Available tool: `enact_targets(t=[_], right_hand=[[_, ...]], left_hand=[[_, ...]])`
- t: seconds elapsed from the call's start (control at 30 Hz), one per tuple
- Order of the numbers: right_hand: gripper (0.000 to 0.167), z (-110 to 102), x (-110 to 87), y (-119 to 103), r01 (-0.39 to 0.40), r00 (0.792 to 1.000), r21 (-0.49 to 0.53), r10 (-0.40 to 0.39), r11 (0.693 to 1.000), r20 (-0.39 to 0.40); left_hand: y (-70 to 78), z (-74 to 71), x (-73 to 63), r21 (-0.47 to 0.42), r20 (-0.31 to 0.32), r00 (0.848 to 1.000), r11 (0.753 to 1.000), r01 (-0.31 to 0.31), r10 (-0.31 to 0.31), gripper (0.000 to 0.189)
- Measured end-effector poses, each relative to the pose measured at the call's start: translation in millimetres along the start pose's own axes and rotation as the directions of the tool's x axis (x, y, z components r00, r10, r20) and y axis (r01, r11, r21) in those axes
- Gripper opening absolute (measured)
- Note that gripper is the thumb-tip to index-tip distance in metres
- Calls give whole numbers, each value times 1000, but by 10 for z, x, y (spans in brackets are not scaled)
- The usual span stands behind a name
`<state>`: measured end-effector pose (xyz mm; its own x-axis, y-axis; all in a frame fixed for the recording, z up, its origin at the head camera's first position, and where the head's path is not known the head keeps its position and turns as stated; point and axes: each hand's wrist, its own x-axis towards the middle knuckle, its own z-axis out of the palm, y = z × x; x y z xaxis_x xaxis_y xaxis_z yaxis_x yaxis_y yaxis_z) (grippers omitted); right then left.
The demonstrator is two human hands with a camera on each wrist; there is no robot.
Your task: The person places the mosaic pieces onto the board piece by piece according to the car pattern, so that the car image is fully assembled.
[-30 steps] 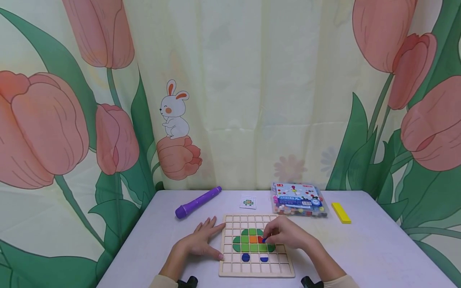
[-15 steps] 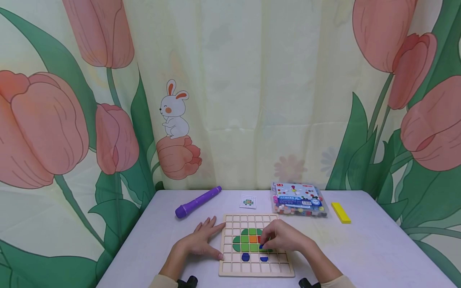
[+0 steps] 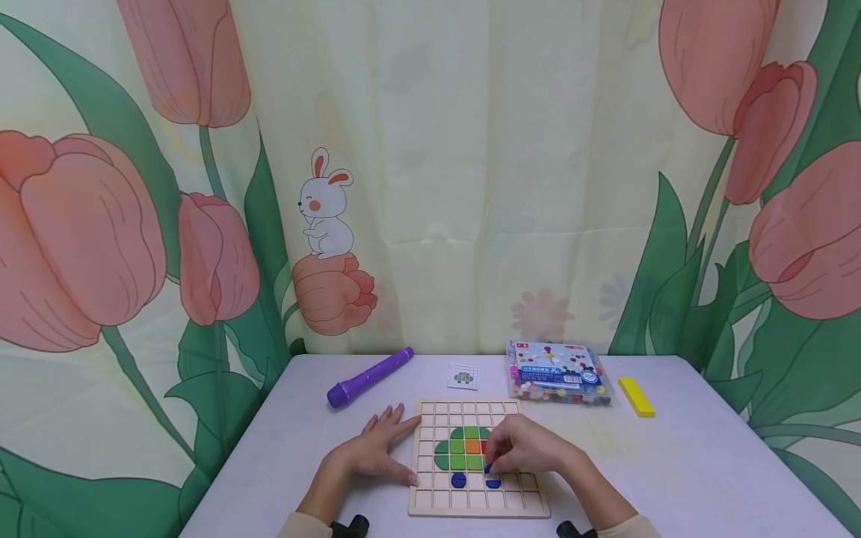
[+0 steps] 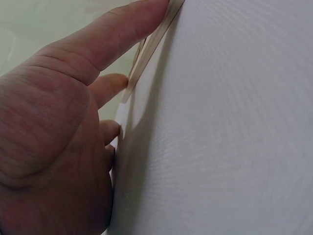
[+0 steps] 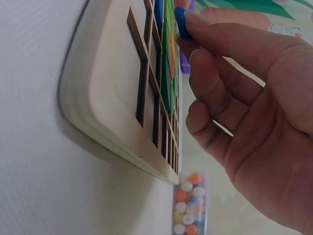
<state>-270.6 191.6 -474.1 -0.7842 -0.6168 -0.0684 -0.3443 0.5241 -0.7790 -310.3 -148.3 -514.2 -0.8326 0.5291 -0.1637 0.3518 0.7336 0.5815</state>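
Observation:
A wooden grid board (image 3: 430, 502) lies on the white table, with green, orange and red tiles forming a rounded patch at its middle. Below that patch sit a round blue shape (image 3: 459, 480) and a half-round blue tile (image 3: 494, 484). My right hand (image 3: 531, 446) pinches a small blue tile (image 5: 182, 22) between thumb and forefinger, just over the half-round one, and covers the patch's right side. My left hand (image 3: 377, 448) is spread at the board's left edge, thumb and forefinger touching the frame; the left wrist view shows its thumb (image 4: 117, 36) against the wooden rim.
Behind the board lie a small pattern card (image 3: 463, 377) and a clear box of colourful beads (image 3: 560, 373). A purple microphone-shaped stick (image 3: 370, 378) lies at the back left, a yellow bar (image 3: 637, 397) at the right. A tulip-print curtain (image 3: 444, 187) hangs behind the table.
My right hand has brought the blue tile from beside the red tile toward the near side of the board, close to the half-round blue tile. The left hand has stayed still.

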Motion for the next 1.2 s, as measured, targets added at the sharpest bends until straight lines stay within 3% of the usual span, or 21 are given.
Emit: enact_targets(t=[1.2], right_hand=[[11, 60, -13, -17, -88, 996, -61, 88, 994, 4]], left_hand=[[27, -10, -14, -2, 0, 1000, 1000, 20, -20, 110]])
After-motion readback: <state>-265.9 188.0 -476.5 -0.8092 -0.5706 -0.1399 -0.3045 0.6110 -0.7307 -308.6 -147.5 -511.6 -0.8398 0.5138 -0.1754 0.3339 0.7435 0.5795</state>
